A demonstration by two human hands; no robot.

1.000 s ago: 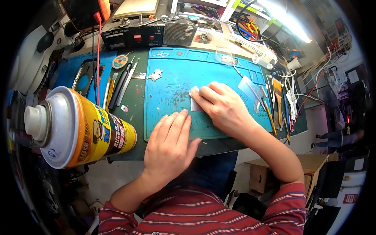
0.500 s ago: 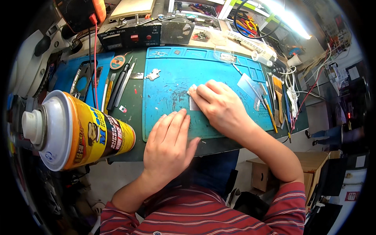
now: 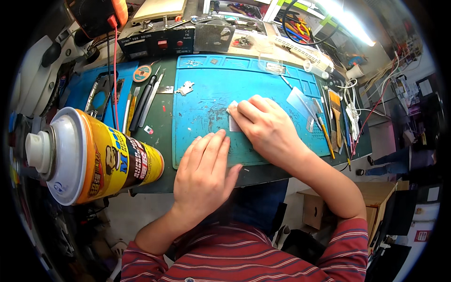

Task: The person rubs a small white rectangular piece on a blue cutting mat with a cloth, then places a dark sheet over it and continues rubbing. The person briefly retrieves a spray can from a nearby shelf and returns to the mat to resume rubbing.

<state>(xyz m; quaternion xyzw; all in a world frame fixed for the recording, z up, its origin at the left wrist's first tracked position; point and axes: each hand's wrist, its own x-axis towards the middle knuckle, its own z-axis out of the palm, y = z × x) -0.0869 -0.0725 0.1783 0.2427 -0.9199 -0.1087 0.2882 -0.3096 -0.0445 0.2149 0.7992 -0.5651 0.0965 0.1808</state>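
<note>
My right hand point(image 3: 265, 124) bends over the blue work mat point(image 3: 197, 141), fingers curled and pressed together. From its fingertips pokes a bit of white material point(image 3: 232, 107), which looks like a wad of tissue or cloth. Beneath these fingers a small flat greyish piece point(image 3: 233, 125) lies on the mat, mostly covered by the hand. My left hand point(image 3: 202, 162) rests palm down across the mat's near edge with fingers stretched out and thumb apart, holding nothing. Its fingertips are close to the flat piece. A crumpled whitish scrap point(image 3: 185, 88) lies farther back on the mat.
A large yellow spray can point(image 3: 120, 160) stands at the left. Beyond it are tweezers point(image 3: 152, 101), a solder reel point(image 3: 142, 73) and a phone frame point(image 3: 97, 96). Brushes point(image 3: 335, 117) and a clear plastic sheet point(image 3: 300, 103) lie right. A black power unit point(image 3: 157, 44) sits behind.
The view has shifted very slightly. Both hands keep nearly the same pose and place, the right still bent over the flat piece.
</note>
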